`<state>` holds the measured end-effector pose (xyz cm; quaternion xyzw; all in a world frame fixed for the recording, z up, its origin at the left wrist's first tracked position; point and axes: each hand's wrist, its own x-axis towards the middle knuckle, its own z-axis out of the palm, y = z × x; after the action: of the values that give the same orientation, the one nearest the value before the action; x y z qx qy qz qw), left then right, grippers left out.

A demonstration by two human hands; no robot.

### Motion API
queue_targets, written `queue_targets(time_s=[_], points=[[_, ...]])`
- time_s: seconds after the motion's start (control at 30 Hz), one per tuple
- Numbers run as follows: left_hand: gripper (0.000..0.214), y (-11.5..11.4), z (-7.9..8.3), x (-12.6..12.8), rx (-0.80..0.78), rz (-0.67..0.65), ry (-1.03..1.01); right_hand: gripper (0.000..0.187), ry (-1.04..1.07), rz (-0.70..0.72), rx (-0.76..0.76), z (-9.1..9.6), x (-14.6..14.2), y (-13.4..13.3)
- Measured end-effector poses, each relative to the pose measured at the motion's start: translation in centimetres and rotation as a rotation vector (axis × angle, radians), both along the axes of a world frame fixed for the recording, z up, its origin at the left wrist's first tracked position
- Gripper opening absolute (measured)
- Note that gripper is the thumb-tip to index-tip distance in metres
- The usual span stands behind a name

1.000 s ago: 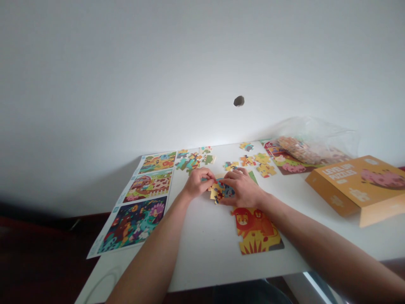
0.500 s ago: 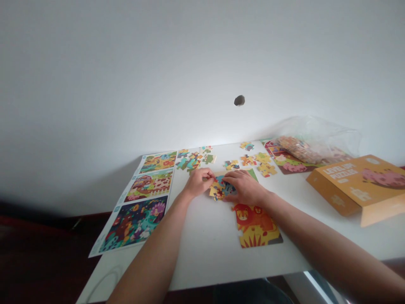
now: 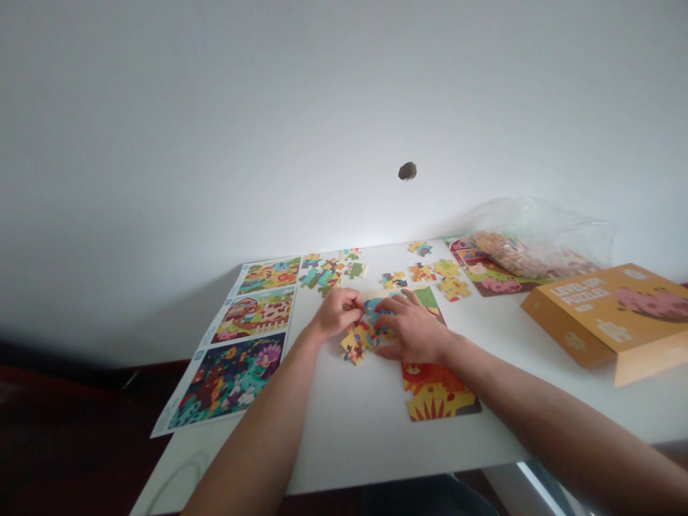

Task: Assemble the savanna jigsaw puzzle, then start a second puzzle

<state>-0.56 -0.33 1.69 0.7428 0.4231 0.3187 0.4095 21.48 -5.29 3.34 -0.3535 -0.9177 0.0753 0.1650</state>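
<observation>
- Left hand [image 3: 342, 313]: hovering or resting mid-table, its thumb and fingertips drawing together at the cluster's upper edge; whether they are pinching a piece, cannot tell.
- Right hand [image 3: 411, 328]: spreading palm down, its fingers covering part of the elephant section [image 3: 372, 309].
- Cluster [image 3: 353, 344], yellow and red: lying between the hands, on the near side of the left fingertips; its join to the elephant section is hiding from view.
- Lion section [image 3: 441, 400]: lying toward the table's near edge, under the right wrist.
- Loose pieces [image 3: 325, 274], yellow pieces [image 3: 450, 279]: waiting toward the far edge.
- Sheet [image 3: 236, 344]: overhanging the left edge.
- Box [image 3: 607, 319]: standing toward the right edge.
- Step in hand, by judgement: fitting cluster to elephant section.
- Next move, by judgement: calling for lining up tabs, pressing flat, the right hand steadying.
</observation>
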Motion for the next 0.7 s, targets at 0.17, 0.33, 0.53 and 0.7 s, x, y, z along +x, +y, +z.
queue_targets(time_s=[0.17,0.33,0.53,0.7], points=[[0.013,0.2,-0.2,-0.1,0.101,0.036,0.042,0.027,-0.001,0.096,0.007,-0.1,-0.3,-0.5],[0.014,0.0,0.0,0.2,0.13,0.033,0.062,0.037,0.017,0.117,0.003,-0.4,-0.5,-0.4],[0.013,0.0,0.0,0.3,0.148,0.046,0.042,0.029,0.034,0.152,-0.011,-0.7,-1.4,-0.5],[0.013,0.0,0.1,0.2,0.189,0.064,0.066,0.028,0.048,0.16,-0.02,-0.8,-1.6,-0.6]])
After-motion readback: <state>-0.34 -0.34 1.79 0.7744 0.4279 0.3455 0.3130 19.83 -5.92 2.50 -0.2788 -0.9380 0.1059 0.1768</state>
